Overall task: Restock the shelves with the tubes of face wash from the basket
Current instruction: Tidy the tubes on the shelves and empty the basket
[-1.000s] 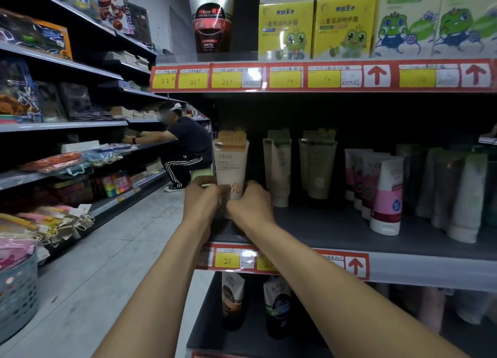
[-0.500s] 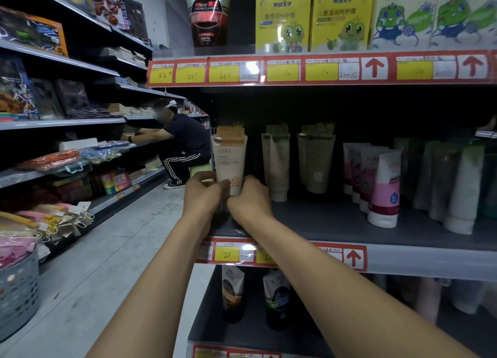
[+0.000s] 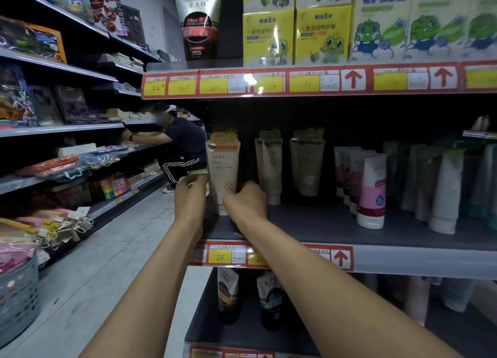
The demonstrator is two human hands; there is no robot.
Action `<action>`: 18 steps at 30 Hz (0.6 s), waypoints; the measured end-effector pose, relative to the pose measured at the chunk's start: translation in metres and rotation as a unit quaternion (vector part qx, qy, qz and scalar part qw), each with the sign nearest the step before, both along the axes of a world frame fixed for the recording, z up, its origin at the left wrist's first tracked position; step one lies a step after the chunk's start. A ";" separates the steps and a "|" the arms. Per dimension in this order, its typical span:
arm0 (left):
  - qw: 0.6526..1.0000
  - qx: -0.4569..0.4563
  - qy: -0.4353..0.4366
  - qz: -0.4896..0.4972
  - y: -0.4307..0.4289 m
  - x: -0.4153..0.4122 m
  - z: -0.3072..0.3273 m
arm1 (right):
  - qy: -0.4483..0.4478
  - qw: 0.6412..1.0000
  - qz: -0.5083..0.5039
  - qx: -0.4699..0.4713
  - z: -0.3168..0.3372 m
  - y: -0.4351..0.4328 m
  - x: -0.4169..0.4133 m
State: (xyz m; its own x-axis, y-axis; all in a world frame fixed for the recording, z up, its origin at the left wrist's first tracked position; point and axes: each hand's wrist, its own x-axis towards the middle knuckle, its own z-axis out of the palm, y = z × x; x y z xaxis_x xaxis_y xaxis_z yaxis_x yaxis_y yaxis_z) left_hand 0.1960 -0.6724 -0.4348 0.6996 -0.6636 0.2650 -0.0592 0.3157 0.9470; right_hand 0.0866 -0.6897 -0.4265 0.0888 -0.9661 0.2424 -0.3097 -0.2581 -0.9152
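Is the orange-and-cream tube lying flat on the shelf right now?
No. The orange-and-cream tube stands upright, cap down, at the shelf's left end, with the left hand and right hand at its base.

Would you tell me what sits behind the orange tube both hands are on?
Behind the orange tube only an orange crimped top shows above it, apparently another tube. The rest is hidden by the front tube, the left hand and the right hand.
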 end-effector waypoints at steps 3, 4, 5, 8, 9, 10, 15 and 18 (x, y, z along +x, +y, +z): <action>0.998 -0.027 -0.037 0.040 0.013 -0.006 0.007 | -0.041 0.999 -0.024 0.014 0.006 0.005 -0.008; 0.997 -0.043 -0.047 0.050 0.019 -0.009 0.011 | -0.050 0.998 -0.032 0.017 0.008 0.006 -0.013; 0.995 -0.056 -0.056 0.063 0.024 -0.011 0.013 | -0.057 0.997 -0.039 0.020 0.010 0.006 -0.018; 0.990 -0.085 -0.089 0.069 0.046 -0.029 0.021 | -0.062 0.996 -0.048 0.029 0.013 0.002 -0.041; 0.988 -0.093 -0.114 0.056 0.052 -0.038 0.022 | -0.060 0.996 -0.053 0.031 0.014 0.000 -0.050; 0.985 -0.096 -0.140 0.036 0.056 -0.049 0.022 | -0.059 0.996 -0.057 0.030 0.013 -0.003 -0.057; 0.972 -0.039 -0.225 -0.056 0.042 -0.100 0.015 | -0.056 0.996 -0.056 0.033 0.007 -0.015 -0.082; 0.982 0.024 -0.169 -0.085 0.010 -0.116 0.011 | -0.064 0.995 -0.018 0.068 0.006 -0.025 -0.083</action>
